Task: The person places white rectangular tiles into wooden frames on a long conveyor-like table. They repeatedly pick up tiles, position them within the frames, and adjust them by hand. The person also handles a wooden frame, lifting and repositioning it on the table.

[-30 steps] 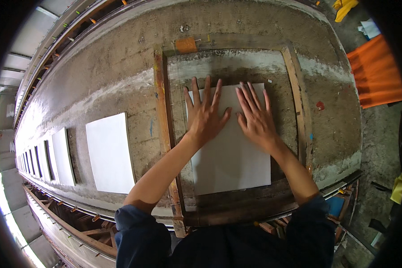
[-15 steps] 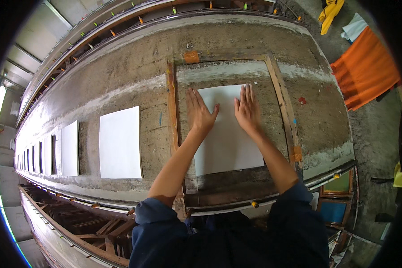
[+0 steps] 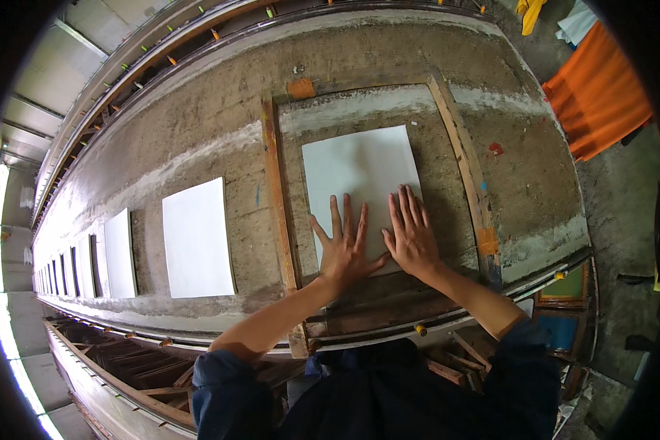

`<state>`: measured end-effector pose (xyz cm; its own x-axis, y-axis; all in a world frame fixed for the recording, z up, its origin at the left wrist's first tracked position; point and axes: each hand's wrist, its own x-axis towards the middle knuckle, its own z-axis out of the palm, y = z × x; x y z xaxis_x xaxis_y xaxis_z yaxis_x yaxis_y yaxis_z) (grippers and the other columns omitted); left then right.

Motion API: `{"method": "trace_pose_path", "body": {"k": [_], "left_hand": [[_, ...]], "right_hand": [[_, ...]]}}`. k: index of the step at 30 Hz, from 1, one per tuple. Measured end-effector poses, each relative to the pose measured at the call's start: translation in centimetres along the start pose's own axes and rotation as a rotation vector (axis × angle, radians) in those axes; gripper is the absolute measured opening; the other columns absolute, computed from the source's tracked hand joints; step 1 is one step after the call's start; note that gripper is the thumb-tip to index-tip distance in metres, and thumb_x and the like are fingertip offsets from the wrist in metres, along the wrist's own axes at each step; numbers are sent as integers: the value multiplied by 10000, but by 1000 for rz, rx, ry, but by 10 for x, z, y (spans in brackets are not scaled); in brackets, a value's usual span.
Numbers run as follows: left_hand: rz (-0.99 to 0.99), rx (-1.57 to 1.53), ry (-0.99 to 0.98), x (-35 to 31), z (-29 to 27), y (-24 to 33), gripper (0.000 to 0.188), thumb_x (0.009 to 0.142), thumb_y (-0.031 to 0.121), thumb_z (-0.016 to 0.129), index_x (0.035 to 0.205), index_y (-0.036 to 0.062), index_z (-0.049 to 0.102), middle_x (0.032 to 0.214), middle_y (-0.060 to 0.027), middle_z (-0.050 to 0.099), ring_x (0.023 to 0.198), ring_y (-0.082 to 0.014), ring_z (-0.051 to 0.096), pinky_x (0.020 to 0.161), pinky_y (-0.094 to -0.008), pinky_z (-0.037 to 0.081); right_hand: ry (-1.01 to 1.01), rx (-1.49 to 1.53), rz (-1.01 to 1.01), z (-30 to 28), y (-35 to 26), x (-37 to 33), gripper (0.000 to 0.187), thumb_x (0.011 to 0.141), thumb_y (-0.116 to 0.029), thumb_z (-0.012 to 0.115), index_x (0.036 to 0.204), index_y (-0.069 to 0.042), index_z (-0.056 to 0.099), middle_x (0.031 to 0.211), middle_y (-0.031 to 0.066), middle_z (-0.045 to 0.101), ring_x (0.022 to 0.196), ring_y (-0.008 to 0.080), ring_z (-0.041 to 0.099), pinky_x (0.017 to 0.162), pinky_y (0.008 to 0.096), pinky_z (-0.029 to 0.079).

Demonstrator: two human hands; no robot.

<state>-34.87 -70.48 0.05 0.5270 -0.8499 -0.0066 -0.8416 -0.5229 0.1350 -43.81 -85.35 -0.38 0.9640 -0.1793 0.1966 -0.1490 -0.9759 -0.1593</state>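
A white rectangular sheet (image 3: 359, 165) lies flat on the long stained table, inside a wooden frame (image 3: 273, 176). My left hand (image 3: 343, 249) rests over the sheet's near left part with its fingers spread. Beside it, my right hand (image 3: 412, 235) lies flat over the near right part, fingers stretched out and fairly close together. The thumbs almost meet near the sheet's front edge. Neither hand holds anything. Both hands and forearms cover much of the near edge.
Another white sheet (image 3: 198, 238) lies left of the frame, and several more run in a row down the table (image 3: 176, 139). Along the near edge passes a rail with small pegs (image 3: 421, 330). An orange cloth (image 3: 598, 92) hangs at the far right.
Both hands have slid from the sheet's far part toward its near edge, and the left fingers have spread. The view has shifted slightly; the sheet stays inside the frame.
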Motion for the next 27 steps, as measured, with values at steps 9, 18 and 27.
{"method": "trace_pose_path", "body": {"k": [9, 18, 27], "left_hand": [[-34, -153, 197, 31, 12, -21, 1026, 765, 631, 558, 1420, -54, 166, 1459, -317, 114, 1378, -445, 42, 1074, -614, 94], [-192, -79, 318, 113, 17, -69, 1010, 784, 575, 587, 1376, -134, 178, 1428, -355, 153, 1368, -438, 119, 1117, -501, 120], [-201, -101, 404, 123, 20, -70, 963, 765, 562, 607, 1372, -96, 251, 1393, -348, 261, 1353, -434, 179, 1107, -507, 141]], "right_hand": [[117, 112, -60, 19, 32, 33, 690, 886, -301, 549, 1363, 101, 252, 1404, 288, 277, 1335, 397, 249, 1077, 480, 274], [205, 47, 67, 44, 71, 114, 673, 899, -285, 533, 1357, 116, 247, 1411, 304, 257, 1328, 412, 256, 1102, 481, 227], [278, 61, 37, 52, 73, 111, 648, 904, -304, 520, 1349, 102, 282, 1385, 296, 314, 1299, 417, 310, 1088, 477, 258]]}}
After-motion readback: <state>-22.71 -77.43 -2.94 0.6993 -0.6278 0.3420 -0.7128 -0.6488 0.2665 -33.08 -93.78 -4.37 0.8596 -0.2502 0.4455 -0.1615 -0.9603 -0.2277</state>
